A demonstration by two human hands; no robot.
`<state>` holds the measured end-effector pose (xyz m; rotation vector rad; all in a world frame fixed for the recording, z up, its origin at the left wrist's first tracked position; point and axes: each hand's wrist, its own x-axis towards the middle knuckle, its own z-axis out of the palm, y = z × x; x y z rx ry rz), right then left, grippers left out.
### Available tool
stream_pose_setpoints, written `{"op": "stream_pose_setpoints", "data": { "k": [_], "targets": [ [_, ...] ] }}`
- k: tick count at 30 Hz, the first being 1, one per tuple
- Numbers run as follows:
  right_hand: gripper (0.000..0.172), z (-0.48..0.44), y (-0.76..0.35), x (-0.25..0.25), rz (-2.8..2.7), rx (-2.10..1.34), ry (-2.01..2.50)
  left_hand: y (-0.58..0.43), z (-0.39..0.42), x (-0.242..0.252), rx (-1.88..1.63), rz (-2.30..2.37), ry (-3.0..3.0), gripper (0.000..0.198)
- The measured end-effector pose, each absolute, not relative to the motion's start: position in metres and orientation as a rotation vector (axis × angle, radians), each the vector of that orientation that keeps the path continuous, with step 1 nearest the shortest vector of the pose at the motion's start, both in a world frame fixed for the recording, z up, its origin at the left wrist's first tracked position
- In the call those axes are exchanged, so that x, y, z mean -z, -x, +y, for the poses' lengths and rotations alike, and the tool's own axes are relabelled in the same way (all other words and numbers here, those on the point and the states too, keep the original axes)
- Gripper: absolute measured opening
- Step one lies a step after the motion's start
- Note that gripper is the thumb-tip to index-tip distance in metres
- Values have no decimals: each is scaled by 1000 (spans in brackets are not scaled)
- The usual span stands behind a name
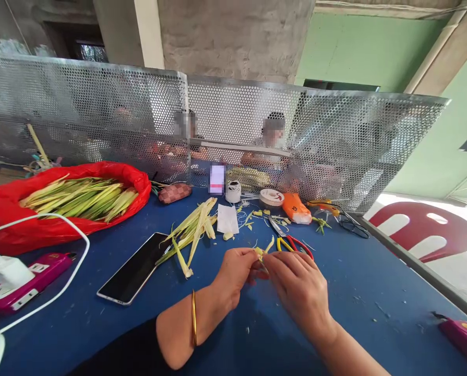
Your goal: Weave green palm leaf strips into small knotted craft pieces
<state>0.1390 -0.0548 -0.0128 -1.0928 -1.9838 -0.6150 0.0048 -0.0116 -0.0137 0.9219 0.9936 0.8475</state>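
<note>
My left hand (235, 274) and my right hand (298, 284) meet over the front middle of the blue table. Both are closed, pinching a small yellow-green piece of plant husk (260, 251) between the fingertips. Much of the piece is hidden by my fingers. Just beyond my right hand lie scissors (277, 227) and pliers with red and yellow handles (296, 244). A loose bunch of pale husk strips (196, 230) rests to the left of my hands. Behind it are a white paper (227, 218) and a spool of white string (233, 191).
A red plastic bag (139, 175) full of green husk leaves stands at the left. Nearer are a phone (135, 269), a purple power strip (41, 279) and a looping white cable (85, 243). A perforated metal screen (233, 115) borders the back, with people behind it. A tape roll (271, 197) sits right of centre.
</note>
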Motion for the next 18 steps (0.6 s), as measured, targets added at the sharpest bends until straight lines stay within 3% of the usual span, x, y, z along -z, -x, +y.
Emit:
{"op": "stream_pose_setpoints", "data": {
  "k": [18],
  "targets": [
    [18, -55, -134, 16, -1898, 702, 1128, -5, -17, -2, -842, 778, -630, 15]
  ]
}}
